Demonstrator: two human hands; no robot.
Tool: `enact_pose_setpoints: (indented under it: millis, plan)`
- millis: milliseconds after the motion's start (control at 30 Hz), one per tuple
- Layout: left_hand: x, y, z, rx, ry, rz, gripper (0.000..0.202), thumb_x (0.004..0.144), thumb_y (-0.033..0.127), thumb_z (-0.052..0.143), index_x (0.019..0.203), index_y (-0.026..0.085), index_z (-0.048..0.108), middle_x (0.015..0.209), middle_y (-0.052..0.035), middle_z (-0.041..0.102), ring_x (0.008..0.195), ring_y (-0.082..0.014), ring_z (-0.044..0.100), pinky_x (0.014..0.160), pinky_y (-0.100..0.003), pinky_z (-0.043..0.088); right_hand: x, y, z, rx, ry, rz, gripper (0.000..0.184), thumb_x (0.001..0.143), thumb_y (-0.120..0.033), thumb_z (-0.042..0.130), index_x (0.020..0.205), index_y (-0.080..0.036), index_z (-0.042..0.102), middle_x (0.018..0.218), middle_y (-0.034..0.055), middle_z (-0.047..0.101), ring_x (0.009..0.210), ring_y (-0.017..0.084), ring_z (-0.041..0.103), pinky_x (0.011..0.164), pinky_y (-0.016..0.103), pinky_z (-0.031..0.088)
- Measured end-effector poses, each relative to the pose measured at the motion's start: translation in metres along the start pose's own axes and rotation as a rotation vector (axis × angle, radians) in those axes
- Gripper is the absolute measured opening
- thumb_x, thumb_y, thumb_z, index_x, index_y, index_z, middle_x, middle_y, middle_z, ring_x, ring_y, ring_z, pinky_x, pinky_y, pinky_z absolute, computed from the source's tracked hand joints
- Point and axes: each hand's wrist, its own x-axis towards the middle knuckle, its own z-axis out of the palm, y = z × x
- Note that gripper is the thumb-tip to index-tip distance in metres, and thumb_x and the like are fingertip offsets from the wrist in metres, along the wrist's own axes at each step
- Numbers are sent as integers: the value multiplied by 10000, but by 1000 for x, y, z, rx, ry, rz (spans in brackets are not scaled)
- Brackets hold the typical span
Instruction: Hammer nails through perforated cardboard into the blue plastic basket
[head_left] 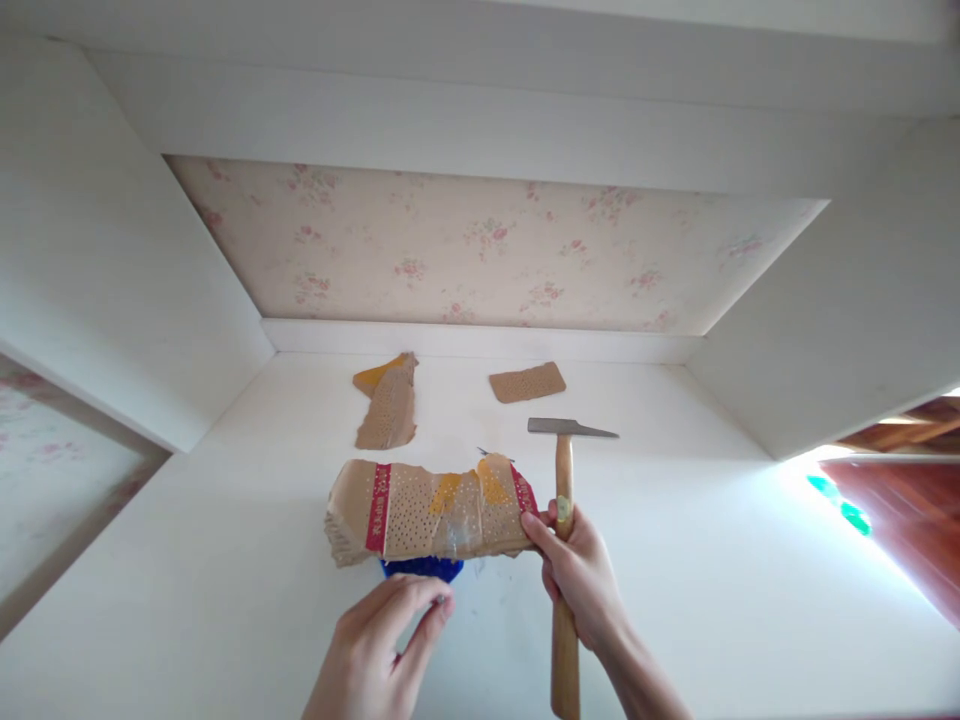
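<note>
Cardboard (410, 512), hole-pocked, beside wooden-handled hammer (564, 472)

Matt cardboard (411, 512); smooth wooden hammer handle (565, 655)

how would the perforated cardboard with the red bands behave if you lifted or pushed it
The perforated cardboard would probably bend readily, being peppered with small holes. It seems light for its size, as the right hand holds it by one end along with the hammer. Its left end may tear or fray, since the edge there is ragged.
</note>
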Motion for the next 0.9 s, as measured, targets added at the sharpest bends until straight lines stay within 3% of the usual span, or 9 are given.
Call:
enact_pose_setpoints:
  millis: [267, 500, 900]
  plan:
    - [52, -6, 20, -48, -50, -191, 176, 942, 351, 553, 939, 254, 700, 900, 5, 766, 795, -158, 723, 720, -206, 566, 4, 5, 5, -40, -14, -20, 331, 831, -455, 665, 799, -242, 415, 511, -143, 440, 279, 16, 301, 259, 132, 196]
    - [49, -23, 37, 24, -7, -152, 161, 942, 325, 557, 938, 243, 696, 881, -12, 751, 783, -169, 710, 733, -240, 545, 6, 5, 4, -51, -10, -25, 334, 829, -448, 671, 804, -249, 404, 499, -149, 426, 272, 24, 310, 261, 134, 195]
    - [51, -22, 38, 57, 10, -93, 167, 956, 313, 539, 915, 240, 683, 834, -9, 744, 741, -163, 704, 722, -239, 533, 10, 9, 5, -76, -17, -32, 324, 840, -446, 649, 795, -249, 396, 512, -150, 410, 272, 25, 315, 254, 133, 202]
